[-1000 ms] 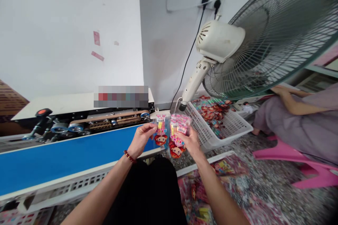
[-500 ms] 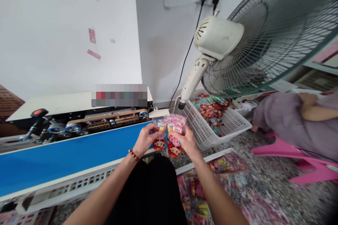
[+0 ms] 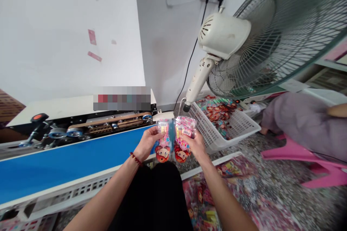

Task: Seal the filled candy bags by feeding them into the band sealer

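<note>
My left hand is closed on a clear plastic packet with pink print, a barcode label and a red-haired cartoon figure at its lower end. A matching packet, which looks thicker, is gripped by my right hand, thumb on the front. Both packets hang side by side above my lap, a narrow gap between them. Behind the left packet lies the end of the blue conveyor belt. The fingers behind the packets are hidden.
A sealing machine runs along the belt's back. At right stands a white basket of packets beneath a large fan. A tray of packets lies on the floor near my right arm. Another person sits on a pink stool.
My hands have moved apart, widening the gap between the two packets. The right packet has shifted slightly right. The person at right has moved their arm.
</note>
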### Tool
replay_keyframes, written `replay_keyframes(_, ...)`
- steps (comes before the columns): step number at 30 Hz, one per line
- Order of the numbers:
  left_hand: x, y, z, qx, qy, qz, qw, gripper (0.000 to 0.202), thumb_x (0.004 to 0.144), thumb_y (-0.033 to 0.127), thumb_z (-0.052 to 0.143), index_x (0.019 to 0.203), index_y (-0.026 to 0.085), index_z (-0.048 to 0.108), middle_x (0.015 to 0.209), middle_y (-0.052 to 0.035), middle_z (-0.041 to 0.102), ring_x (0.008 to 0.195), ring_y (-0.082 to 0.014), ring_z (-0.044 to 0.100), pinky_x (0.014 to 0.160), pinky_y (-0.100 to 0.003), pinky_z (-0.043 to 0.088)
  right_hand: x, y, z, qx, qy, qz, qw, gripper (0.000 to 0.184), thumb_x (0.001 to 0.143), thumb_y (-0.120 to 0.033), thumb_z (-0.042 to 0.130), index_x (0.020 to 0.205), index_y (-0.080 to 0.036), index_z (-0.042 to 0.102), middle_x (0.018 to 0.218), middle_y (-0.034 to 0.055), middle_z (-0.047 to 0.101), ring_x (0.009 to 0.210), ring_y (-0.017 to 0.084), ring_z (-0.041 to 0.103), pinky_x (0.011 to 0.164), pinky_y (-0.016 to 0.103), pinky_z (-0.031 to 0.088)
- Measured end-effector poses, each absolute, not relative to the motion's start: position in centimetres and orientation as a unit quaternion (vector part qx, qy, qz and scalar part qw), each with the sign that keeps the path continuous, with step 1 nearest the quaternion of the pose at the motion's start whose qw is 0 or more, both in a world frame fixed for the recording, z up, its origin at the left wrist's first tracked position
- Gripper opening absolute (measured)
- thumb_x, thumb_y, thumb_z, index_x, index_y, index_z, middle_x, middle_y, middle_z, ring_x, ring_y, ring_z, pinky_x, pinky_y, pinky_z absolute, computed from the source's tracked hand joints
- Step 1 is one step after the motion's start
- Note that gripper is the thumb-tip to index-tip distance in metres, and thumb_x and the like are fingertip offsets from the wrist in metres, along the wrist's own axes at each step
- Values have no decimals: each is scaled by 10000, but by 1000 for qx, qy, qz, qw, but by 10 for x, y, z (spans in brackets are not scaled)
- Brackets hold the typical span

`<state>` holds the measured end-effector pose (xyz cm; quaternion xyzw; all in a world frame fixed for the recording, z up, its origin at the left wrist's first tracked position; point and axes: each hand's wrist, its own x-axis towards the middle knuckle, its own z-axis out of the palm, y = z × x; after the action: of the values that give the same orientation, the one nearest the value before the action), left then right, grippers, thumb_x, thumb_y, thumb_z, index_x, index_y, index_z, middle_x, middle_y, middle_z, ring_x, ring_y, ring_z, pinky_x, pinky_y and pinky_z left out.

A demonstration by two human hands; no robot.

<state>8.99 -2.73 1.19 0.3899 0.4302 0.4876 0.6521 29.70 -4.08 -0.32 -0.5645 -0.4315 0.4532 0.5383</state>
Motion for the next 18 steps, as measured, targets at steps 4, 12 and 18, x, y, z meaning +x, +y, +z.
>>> replay_keyframes(4, 90, -24, 5, 392, 444, 489, 641, 407, 552, 413, 926, 700, 159, 644, 676, -13, 662, 594, -127, 571, 591, -243, 458, 301, -39, -3, -562, -392, 485, 543, 411, 565, -387, 885, 917, -227, 743, 846, 33, 792, 774, 287, 735, 727, 393, 597)
replay_keyframes(12, 96, -15, -9, 359, 461, 515, 628, 415, 524, 411, 926, 715, 159, 657, 673, -9, 668, 602, -138, 587, 603, -253, 468, 309, -45, 1, -483, -340, 609, 530, 435, 546, -349, 886, 930, -197, 750, 875, 40, 794, 739, 261, 736, 734, 378, 595)
replay_keyframes(18, 109, -1, -12, 336, 481, 523, 618, 397, 472, 380, 925, 615, 155, 631, 601, -1, 625, 546, -108, 531, 543, -231, 426, 292, -41, -3, -466, -346, 644, 498, 439, 534, -376, 885, 911, -196, 750, 853, 51, 792, 769, 283, 750, 752, 403, 601)
